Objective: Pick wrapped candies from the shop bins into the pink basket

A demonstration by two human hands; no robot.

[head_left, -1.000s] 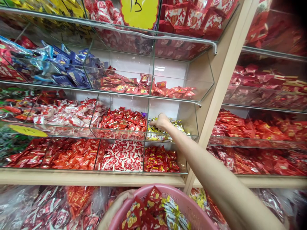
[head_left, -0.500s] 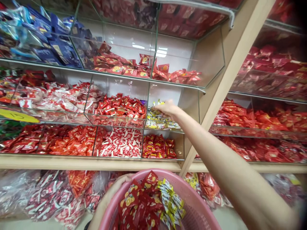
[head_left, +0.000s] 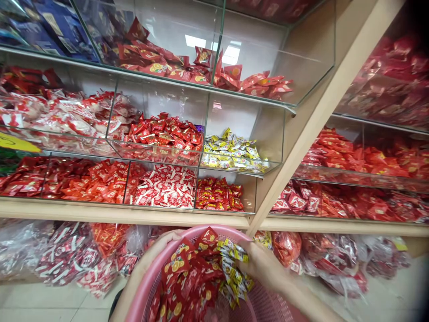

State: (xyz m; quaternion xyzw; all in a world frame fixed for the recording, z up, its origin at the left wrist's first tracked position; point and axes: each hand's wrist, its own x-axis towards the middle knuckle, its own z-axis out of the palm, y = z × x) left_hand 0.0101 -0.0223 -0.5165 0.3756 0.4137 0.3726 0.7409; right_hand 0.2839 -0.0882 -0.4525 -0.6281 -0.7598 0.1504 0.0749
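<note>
A pink plastic basket [head_left: 142, 290] sits low in the middle of the view, with red candy packs [head_left: 187, 279] and yellow candy packs [head_left: 234, 268] in it. My left hand [head_left: 161, 246] grips its far left rim, fingers curled over the edge. Over the right side of the basket, my right hand [head_left: 266, 268] is slightly blurred, its fingers curled down into the yellow packs. Above, a glass bin of the same yellow candy [head_left: 231, 154] stands on the second shelf.
Glass bins of red wrapped sweets [head_left: 164, 134] fill the wooden shelving [head_left: 134, 214]. A slanted wooden post [head_left: 301, 134] divides it from more red bins [head_left: 351, 156] on the right. Bagged candy [head_left: 67, 259] hangs below the shelf.
My right hand has left the yellow candy bin and come down to the basket. The view has tilted downward, and the basket has come nearer.
</note>
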